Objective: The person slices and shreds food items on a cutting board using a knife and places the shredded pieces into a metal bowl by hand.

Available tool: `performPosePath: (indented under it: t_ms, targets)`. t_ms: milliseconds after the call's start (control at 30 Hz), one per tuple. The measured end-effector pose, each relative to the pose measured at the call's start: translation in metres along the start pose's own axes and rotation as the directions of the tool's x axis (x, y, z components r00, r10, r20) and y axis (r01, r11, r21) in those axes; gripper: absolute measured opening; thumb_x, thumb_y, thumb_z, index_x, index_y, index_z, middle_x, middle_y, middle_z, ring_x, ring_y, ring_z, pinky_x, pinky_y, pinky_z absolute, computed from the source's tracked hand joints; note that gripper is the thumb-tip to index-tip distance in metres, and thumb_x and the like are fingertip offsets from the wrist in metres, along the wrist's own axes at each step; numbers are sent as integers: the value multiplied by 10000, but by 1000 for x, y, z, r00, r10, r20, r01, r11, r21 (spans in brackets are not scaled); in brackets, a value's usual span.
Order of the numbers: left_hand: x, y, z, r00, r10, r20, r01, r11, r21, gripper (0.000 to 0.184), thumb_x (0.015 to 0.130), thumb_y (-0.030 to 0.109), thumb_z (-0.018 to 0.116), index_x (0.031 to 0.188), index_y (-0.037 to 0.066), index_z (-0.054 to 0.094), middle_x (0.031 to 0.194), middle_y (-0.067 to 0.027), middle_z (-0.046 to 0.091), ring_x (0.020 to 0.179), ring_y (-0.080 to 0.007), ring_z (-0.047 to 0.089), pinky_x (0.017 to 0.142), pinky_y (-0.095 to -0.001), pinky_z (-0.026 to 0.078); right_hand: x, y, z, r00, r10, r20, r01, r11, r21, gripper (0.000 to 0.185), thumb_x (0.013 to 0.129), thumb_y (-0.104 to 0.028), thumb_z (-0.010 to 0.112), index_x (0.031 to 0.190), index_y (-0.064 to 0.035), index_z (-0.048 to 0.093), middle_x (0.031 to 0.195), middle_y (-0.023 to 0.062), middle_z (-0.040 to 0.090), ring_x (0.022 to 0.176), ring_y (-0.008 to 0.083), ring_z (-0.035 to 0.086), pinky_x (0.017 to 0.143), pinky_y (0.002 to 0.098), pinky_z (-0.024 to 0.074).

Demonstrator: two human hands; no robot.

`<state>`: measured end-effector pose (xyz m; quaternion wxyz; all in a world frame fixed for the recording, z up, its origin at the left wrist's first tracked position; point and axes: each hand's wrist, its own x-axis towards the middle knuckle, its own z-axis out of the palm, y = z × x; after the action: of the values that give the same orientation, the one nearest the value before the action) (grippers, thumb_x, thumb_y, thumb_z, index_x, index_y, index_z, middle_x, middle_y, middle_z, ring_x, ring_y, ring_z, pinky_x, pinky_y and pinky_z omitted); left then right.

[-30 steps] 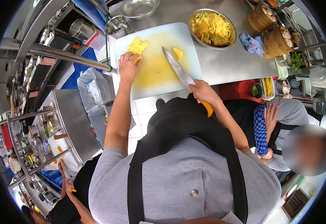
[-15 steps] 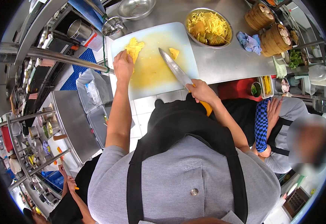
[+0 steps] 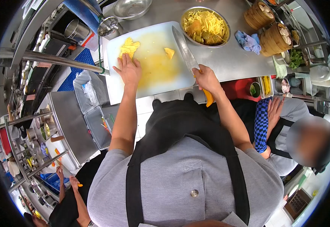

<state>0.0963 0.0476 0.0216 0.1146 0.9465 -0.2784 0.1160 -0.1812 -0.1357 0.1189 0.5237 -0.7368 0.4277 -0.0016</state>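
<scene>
My right hand is closed round the yellow handle of a large kitchen knife. Its blade points away from me over the right edge of the white cutting board. My left hand lies flat with fingers spread on the board's left side, fingertips at the near edge of a folded pile of thin yellow sheets that look like cooked egg. A smaller yellow piece lies apart, left of the blade. Wet yellow stains mark the board's middle.
A metal bowl of yellow shreds stands right of the board, near a blue cloth and bamboo steamers. Behind the board are a metal jug and a metal basin. One person stands close at right; another works at lower left.
The knife has swung right, from over the board's middle to its right edge. My left hand has flattened and spread its fingers, drawing back slightly from the egg-like pile. The view has shifted a little.
</scene>
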Motion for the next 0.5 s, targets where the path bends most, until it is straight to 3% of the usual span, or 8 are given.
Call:
performPosePath:
  t_ms: [67,100,167,367,500]
  targets:
    - [-3,-3,1,996,44,83,-37,995,-92,639,1013,319,505,1535,-47,465,1642,-204,410,1584,-408,240,1234,-713,94,5,1,0,1000,-18,10,18,1000,17,379,1051,-307,588,911,45,583,639,101,606,444,176,580,480,361,488]
    - [-2,-5,4,996,42,84,-35,995,-89,639,1013,319,505,1535,-47,465,1642,-204,410,1584,-408,240,1234,-713,94,6,2,-1,1000,-7,20,7,1000,-2,379,1043,-306,584,981,66,624,671,146,637,474,216,620,513,382,510]
    - [-1,-13,9,996,-54,-67,35,965,-258,657,1016,322,493,1559,-42,430,1666,-191,376,1588,-413,225,1227,-728,72,7,5,0,999,7,31,-6,1000,-21,402,1035,-306,580,1051,86,665,704,190,668,504,256,659,547,403,532]
    - [5,-13,1,989,-26,149,39,995,-88,644,1019,273,488,1582,-27,396,1671,-185,369,1587,-410,229,1246,-692,79,17,16,-1,998,33,56,-29,998,-63,400,1043,-299,569,1042,90,664,706,186,672,512,251,663,550,410,538]
    - [8,4,-5,999,53,-11,-54,978,-201,611,1026,256,484,1571,-13,420,1663,-199,374,1578,-419,242,1259,-660,110,15,8,-3,999,18,44,-15,998,-63,411,1050,-302,556,1008,96,652,710,198,680,512,267,665,557,416,546]
